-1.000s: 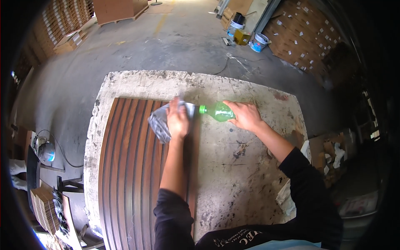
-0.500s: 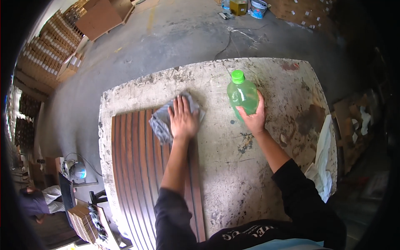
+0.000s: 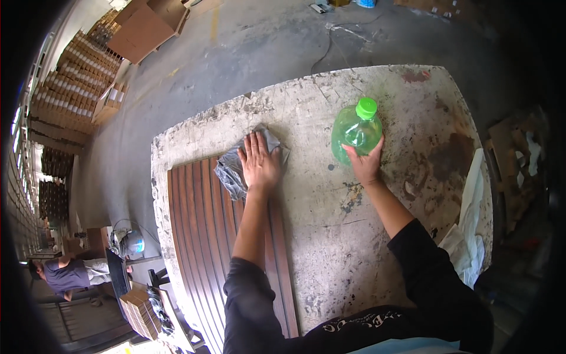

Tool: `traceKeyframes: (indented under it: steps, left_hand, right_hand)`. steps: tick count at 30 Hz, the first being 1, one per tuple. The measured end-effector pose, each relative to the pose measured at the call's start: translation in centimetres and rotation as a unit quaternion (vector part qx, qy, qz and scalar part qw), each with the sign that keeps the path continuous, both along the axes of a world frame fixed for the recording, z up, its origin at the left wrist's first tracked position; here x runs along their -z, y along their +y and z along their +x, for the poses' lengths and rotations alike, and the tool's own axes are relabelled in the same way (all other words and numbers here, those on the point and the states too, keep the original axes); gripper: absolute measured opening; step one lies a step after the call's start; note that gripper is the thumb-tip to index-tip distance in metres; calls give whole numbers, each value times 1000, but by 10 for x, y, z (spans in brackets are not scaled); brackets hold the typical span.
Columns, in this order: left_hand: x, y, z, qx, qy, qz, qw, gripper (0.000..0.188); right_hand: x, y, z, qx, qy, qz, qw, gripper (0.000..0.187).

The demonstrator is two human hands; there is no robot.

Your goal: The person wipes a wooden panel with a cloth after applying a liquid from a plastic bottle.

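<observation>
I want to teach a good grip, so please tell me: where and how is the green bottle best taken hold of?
The green bottle is probably best gripped around its broad, rounded body, below the green cap, coming from the near right side. The cap end is uppermost and the body wider than the cap; the right hand holds it there.

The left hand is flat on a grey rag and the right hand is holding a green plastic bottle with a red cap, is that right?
Not quite: the screw cap is bright green, not red, as the head view shows. The left hand is flat on a grey rag and the right hand is holding a green plastic bottle.
</observation>
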State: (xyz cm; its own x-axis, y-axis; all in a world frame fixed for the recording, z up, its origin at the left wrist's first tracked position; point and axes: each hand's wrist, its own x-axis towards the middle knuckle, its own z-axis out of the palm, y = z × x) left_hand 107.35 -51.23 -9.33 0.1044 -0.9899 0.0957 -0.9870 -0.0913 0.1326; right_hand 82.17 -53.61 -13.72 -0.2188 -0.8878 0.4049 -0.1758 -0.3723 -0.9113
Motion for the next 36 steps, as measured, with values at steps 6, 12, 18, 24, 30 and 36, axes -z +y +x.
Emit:
traceKeyframes:
  steps: [6,12,18,24,30,36]
  left_hand:
    - [9,115,-43,42,48,81,995,73]
    - [13,39,-24,21,19,26,999,70]
    - [21,28,-3,12,16,23,1000,67]
    - [14,47,-31,19,10,35,999,67]
    - [11,-9,13,-19,-10,10,1000,68]
    - [18,97,-23,33,16,57,998,72]
  right_hand:
    - [-1,-10,-40,89,-63,99,989,83]
    - [6,-16,-35,79,-33,84,993,90]
    - [10,-20,-21,63,-62,83,993,85]
    - [12,-18,-45,69,-78,27,994,80]
    - [3,-16,-10,16,-80,33,996,78]
    - [2,-18,-31,16,-114,32,993,78]
